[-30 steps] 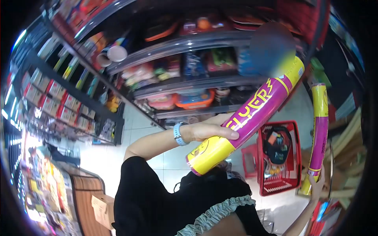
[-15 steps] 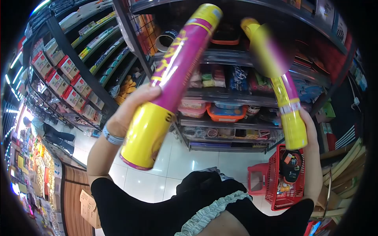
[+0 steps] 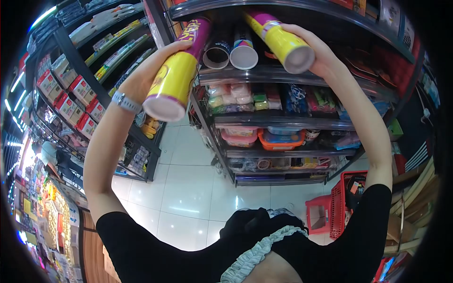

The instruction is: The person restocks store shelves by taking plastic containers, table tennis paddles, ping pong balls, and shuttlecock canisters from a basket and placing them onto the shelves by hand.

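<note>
My left hand (image 3: pixel 148 70) is closed around a yellow-and-purple printed tube (image 3: pixel 173 78). The tube's pale round end faces me, and its far end reaches toward the upper shelf (image 3: pixel 278 76). On the right, my right hand (image 3: pixel 317 51) grips a similar yellow-and-purple tube (image 3: pixel 285 41) from its outer side. That tube's far end goes into the shadow of the same shelf, so its tip is hidden. Between them lie a dark open-ended tube (image 3: pixel 217 56) and a colourful tube with a white end (image 3: pixel 243 54), both on the shelf.
Lower shelves carry packaged goods, a pink tub (image 3: pixel 239 137) and an orange tub (image 3: pixel 281 140). A red basket (image 3: pixel 338 207) stands on the floor at right, beside a red stool-like object (image 3: pixel 318 214). Racks of boxed goods (image 3: pixel 84 78) line the left; a person (image 3: pixel 49 155) is farther back.
Both hands have carried their tubes forward to the upper shelf, and the tubes' near ends now face me. The two tubes lying on the shelf have come into clear view.
</note>
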A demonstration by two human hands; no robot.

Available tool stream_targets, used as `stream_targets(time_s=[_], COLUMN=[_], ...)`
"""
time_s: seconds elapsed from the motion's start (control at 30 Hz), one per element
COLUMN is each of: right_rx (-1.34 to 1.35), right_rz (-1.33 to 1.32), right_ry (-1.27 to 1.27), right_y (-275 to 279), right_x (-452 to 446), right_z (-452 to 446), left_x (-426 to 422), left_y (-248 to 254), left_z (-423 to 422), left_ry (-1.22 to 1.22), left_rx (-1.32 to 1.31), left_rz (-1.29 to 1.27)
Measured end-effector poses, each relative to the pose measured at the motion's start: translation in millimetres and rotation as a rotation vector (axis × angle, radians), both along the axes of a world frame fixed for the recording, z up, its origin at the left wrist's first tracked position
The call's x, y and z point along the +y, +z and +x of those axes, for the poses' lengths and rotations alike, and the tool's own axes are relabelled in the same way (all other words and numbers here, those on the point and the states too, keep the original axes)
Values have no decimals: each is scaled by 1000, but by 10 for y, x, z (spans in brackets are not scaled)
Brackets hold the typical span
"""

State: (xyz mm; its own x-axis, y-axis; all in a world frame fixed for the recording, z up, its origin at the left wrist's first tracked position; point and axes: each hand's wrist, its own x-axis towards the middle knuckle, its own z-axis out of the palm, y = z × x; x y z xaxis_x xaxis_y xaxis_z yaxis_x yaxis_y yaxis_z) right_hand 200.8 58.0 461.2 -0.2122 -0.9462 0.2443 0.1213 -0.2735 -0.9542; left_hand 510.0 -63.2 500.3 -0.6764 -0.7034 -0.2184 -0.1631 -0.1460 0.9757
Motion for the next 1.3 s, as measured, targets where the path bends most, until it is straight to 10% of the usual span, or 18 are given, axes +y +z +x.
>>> stream_targets(time_s=[0.63,0.73,0.83,1.03,1.3], right_rx=[259,283,418,777,931], right_rz=[126,116,118,-598,-661], right_ry=[-130,-201,-144,-637,-720], right_y=[368,307,237,-171,-504], right_x=[-1108,-1069,-1113,-1105,-1164], right_z=[246,392,339,523,514], left_x=[-1100,-1970,-1465,-1496,-1145], left_y=[239,-17,231,259,273], left_z=[-829,-848,-1019,-1157,-894], left_ry=[-5,-274,-22,67,91], left_rx=[-245,-42,-328,-504,-134], left_rz=[-290,-1142,-387,-671,-549])
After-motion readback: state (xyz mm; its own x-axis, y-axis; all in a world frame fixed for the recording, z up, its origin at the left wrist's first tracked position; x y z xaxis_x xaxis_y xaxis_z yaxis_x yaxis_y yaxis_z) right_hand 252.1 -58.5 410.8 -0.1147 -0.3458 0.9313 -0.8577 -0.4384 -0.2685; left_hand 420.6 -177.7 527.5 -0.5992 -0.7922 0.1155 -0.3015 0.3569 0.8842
